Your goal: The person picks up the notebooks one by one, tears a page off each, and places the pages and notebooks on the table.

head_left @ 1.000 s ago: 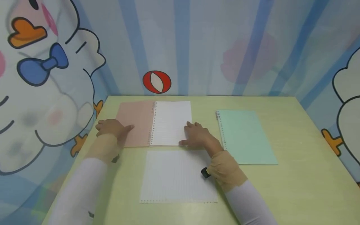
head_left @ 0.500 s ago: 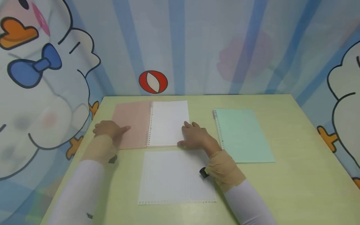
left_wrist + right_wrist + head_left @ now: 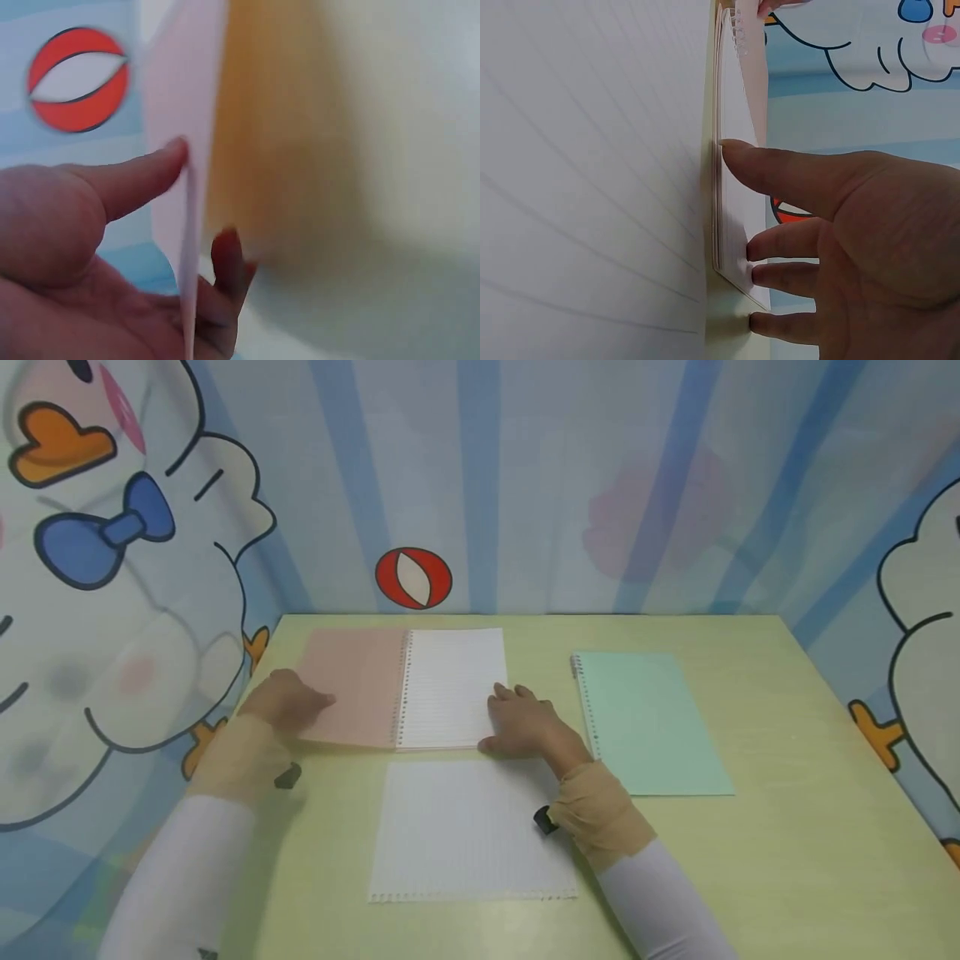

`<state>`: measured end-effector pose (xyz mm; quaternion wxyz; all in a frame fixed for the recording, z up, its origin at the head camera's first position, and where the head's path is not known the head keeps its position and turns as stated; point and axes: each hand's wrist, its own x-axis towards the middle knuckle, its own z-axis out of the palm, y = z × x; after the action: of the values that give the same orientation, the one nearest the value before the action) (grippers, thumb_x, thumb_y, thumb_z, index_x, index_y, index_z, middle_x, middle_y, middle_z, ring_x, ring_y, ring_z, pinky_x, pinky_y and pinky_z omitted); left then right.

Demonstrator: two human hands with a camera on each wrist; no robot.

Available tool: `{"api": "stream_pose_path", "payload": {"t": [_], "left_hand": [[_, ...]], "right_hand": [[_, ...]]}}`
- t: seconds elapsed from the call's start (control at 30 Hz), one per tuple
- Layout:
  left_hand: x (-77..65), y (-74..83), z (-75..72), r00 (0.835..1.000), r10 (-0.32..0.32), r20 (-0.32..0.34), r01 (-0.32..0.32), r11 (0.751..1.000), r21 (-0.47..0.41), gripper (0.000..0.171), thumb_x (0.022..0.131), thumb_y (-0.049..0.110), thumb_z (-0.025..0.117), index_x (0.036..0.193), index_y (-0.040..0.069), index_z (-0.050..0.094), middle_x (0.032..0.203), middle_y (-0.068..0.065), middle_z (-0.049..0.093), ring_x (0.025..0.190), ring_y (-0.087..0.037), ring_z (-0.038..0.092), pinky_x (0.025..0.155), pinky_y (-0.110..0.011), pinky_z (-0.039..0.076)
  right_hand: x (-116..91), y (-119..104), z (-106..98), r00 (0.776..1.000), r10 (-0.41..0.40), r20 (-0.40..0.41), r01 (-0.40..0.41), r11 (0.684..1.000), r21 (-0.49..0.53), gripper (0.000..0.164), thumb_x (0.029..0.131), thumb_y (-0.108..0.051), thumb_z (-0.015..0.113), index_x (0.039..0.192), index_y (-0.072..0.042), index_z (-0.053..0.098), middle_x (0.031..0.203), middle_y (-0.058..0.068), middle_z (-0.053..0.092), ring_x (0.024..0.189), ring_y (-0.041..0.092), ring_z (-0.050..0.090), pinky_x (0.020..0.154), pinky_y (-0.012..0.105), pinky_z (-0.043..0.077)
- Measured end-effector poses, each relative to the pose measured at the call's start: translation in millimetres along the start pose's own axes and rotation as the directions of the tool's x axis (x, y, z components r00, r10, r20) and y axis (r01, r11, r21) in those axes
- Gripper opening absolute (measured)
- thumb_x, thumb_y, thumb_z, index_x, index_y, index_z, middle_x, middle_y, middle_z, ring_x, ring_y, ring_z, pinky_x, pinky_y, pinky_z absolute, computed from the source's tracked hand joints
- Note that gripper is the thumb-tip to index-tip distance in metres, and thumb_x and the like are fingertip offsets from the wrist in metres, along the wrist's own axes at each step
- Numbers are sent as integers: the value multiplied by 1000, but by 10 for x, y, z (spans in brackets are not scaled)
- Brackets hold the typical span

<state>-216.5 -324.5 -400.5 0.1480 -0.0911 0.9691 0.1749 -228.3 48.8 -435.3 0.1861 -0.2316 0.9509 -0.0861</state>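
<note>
A spiral notebook (image 3: pixel 452 689) lies spread at the back left, its pink cover (image 3: pixel 356 685) to the left and a lined white page to the right. My left hand (image 3: pixel 283 703) pinches the cover's left edge, thumb on the upper face and fingers beneath. In the left wrist view that cover (image 3: pixel 180 97) stands up off the table. At the page's right side my right hand (image 3: pixel 525 722) rests with extended fingers; its thumb touches the near edge, and its fingertips press the page (image 3: pixel 739 180) in the right wrist view.
A loose lined sheet (image 3: pixel 465 835) with a torn, perforated edge lies nearer the front. To the right is a closed mint-green spiral notebook (image 3: pixel 652 727). All lie on a pale yellow table (image 3: pixel 810 860), backed by a cartoon-printed wall (image 3: pixel 555 485).
My left hand has shifted left and raised the pink cover's outer edge a little. The right hand stays on the page. The whole view swayed slightly.
</note>
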Motion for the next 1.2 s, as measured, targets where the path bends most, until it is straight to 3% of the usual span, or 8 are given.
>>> {"api": "stream_pose_path", "payload": {"t": [0.17, 0.27, 0.4, 0.57, 0.7, 0.83, 0.97, 1.2], "left_hand": [[-23, 55, -350, 985, 11, 172, -11, 1000, 4, 79, 101, 40, 57, 141, -25, 35, 140, -43, 42, 117, -50, 51, 100, -62, 46], [-38, 86, -457, 971, -30, 238, 69, 985, -160, 84, 101, 31, 58, 151, -20, 14, 150, -41, 30, 130, -50, 42, 107, -61, 43], [-82, 125, -542, 959, -2, 283, 97, 942, -321, 88, 102, 19, 52, 156, -11, -10, 160, -38, 10, 138, -48, 34, 111, -60, 39], [-142, 233, -623, 968, 61, 244, 27, 940, -340, 70, 96, 10, 46, 152, -17, 12, 145, -36, 32, 117, -41, 51, 92, -50, 52], [-203, 393, -646, 979, 105, 175, -33, 928, -371, 42, 87, 6, 51, 123, -13, 42, 108, -18, 50, 82, -26, 54, 67, -35, 48], [-322, 636, -643, 979, 144, 142, -71, 902, -426, 50, 85, 5, 49, 131, -10, 36, 115, -19, 50, 85, -25, 60, 66, -33, 56], [-421, 874, -600, 971, 177, 159, -77, 866, -495, 79, 89, 2, 42, 157, 1, 2, 149, -28, 34, 118, -39, 58, 82, -49, 61], [-497, 1162, -431, 976, 182, 120, -104, 872, -477, 81, 95, 2, 34, 162, 11, -11, 160, -27, 26, 127, -45, 51, 81, -56, 60]], "right_hand": [[6, 4, -5, 1000, 7, 6, -7, 1000, 21, 84, 96, -50, 66, 159, -8, 31, 170, 10, 17, 153, 38, 11, 118, 67, 21], [14, 10, -5, 1000, 6, 13, -6, 1000, 27, 84, 96, -50, 65, 160, -8, 30, 170, 10, 16, 153, 38, 10, 118, 68, 20], [34, 23, -5, 1000, 4, 14, -4, 1000, 10, 83, 96, -50, 65, 160, -8, 30, 170, 10, 16, 153, 38, 11, 117, 68, 21], [57, 26, -10, 1000, 9, 3, -9, 1000, -20, 80, 97, -48, 65, 159, -8, 33, 170, 9, 18, 152, 38, 15, 116, 69, 25], [54, 18, -9, 1000, 9, -6, -9, 999, -33, 81, 95, -48, 67, 157, -7, 36, 169, 10, 21, 151, 39, 18, 115, 68, 27], [50, 13, -7, 1000, 3, -20, -4, 999, -49, 83, 93, -51, 69, 157, -8, 38, 168, 10, 23, 151, 39, 20, 114, 68, 29], [53, 12, -6, 1000, 0, -29, -2, 998, -67, 85, 92, -53, 70, 156, -8, 39, 168, 10, 24, 150, 39, 21, 113, 68, 30], [53, 23, 6, 999, 6, -32, -8, 998, -59, 85, 91, -53, 71, 156, -8, 39, 168, 10, 25, 150, 39, 21, 113, 68, 30]]}}
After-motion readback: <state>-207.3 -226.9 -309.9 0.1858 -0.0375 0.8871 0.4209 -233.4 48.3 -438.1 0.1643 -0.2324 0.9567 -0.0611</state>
